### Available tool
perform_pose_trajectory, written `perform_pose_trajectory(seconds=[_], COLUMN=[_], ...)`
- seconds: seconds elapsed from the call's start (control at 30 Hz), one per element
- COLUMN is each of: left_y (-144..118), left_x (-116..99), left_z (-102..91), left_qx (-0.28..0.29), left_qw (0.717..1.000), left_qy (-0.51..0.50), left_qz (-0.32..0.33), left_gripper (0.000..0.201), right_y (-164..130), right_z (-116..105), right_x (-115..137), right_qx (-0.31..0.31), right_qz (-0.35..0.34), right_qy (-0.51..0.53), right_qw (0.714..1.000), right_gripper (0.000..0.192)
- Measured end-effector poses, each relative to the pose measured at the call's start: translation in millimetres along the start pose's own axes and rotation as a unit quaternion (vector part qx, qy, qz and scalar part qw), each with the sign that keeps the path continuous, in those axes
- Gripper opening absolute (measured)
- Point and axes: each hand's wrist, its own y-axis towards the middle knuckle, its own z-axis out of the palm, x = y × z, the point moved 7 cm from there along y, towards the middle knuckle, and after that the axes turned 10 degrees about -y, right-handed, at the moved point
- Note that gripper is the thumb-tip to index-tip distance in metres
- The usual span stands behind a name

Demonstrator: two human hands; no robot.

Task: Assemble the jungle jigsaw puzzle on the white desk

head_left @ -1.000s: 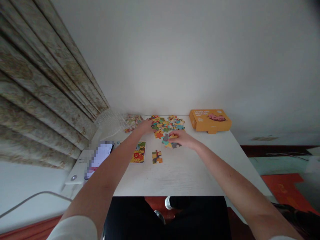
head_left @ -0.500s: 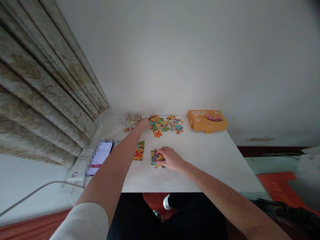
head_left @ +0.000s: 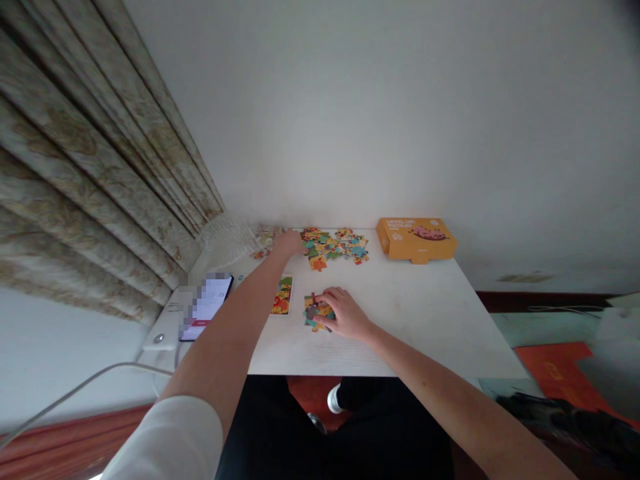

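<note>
My left hand (head_left: 291,242) reaches to the back of the white table, at the left end of a heap of loose jigsaw pieces (head_left: 335,247). Its fingers are too small and partly hidden to make out. Closer to me, my right hand (head_left: 346,313) rests at the right side of a small joined section of jigsaw puzzle (head_left: 314,312). Thumb and fingers are spread apart there, touching the pieces and covering some of them. A colourful picture card (head_left: 283,296) lies left of this section, partly hidden behind my left forearm.
An orange puzzle box (head_left: 419,240) stands at the back right. More pieces (head_left: 265,239) and clear bubble wrap (head_left: 227,240) lie at the back left. A phone or tablet (head_left: 210,307) with a lit screen is on the left, near a white cable (head_left: 100,379) and the curtain (head_left: 100,147).
The view has shifted slightly. My left hand stays at the heap's left end, its fingers a little changed. My right hand remains on the joined section.
</note>
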Motion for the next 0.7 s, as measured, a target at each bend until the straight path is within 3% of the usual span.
perform_pose_trajectory(seconds=[0.17, 0.27, 0.37, 0.47, 0.57, 0.7], left_y=[-18.3, -52.7, -105.4, -153.8, -182.7, -202.3], left_x=[1.3, -21.0, -51.1, -70.0, -69.9, -60.0], left_z=[-24.0, -26.3, -7.1, 19.1, 40.4, 53.0], left_qx=[-0.015, -0.014, -0.008, -0.027, -0.027, -0.009], left_qw=[0.999, 0.996, 0.99, 0.987, 0.986, 0.986], left_qy=[-0.039, -0.065, -0.105, -0.115, -0.109, -0.084], left_qz=[0.01, 0.059, 0.09, 0.11, 0.124, 0.143], left_gripper=[0.053, 0.051, 0.054, 0.047, 0.042, 0.041], right_y=[1.2, 1.1, -5.8, -14.0, -18.3, -19.8], right_z=[-0.5, -6.2, -11.0, -12.8, -14.3, -12.0], right_x=[-10.7, -32.0, -58.3, -72.0, -71.6, -67.0], right_qx=[-0.036, -0.115, -0.191, -0.218, -0.217, -0.183], right_qz=[0.04, 0.124, 0.241, 0.31, 0.317, 0.307], right_qy=[0.041, 0.099, 0.17, 0.22, 0.261, 0.305], right_qw=[0.998, 0.981, 0.936, 0.899, 0.886, 0.883], right_gripper=[0.03, 0.033, 0.044, 0.053, 0.059, 0.059])
